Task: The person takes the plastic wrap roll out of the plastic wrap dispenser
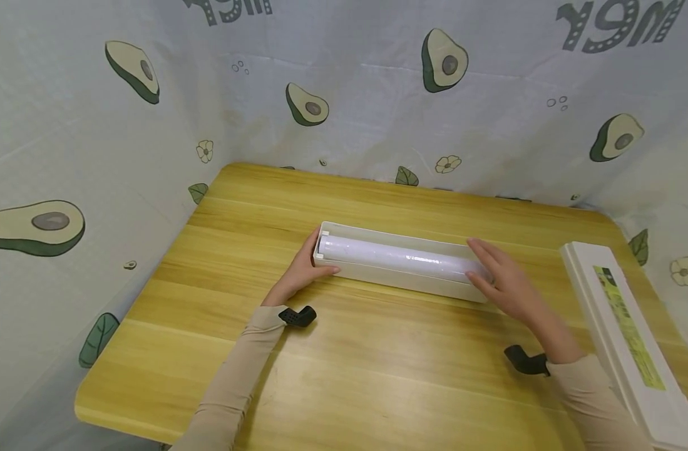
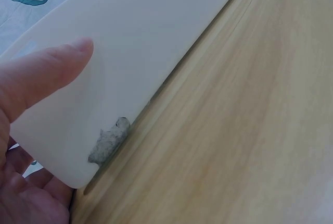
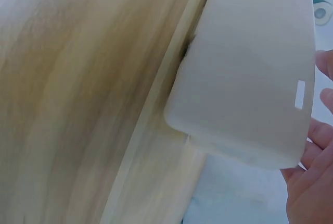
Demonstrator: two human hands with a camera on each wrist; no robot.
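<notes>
A long white plastic cling film box [image 1: 402,285] lies lidless across the middle of the table, with a shiny roll of cling film [image 1: 391,254] inside. My left hand [image 1: 300,274] grips the box's left end, thumb flat on the front wall and fingers round the end. In the left wrist view, a grey torn patch [image 2: 109,140] marks the box's lower edge near that corner. At the other end, my right hand [image 1: 508,283] has its fingers extended at the rim, partly over the roll's end. The right wrist view shows a small slot [image 3: 300,95] in the box wall.
A long white lid [image 1: 588,285] with a yellow-green label [image 1: 628,326] lies on the table's right side, next to my right forearm. Behind the wooden table [image 1: 253,207] hangs an avocado-print curtain [image 1: 366,75].
</notes>
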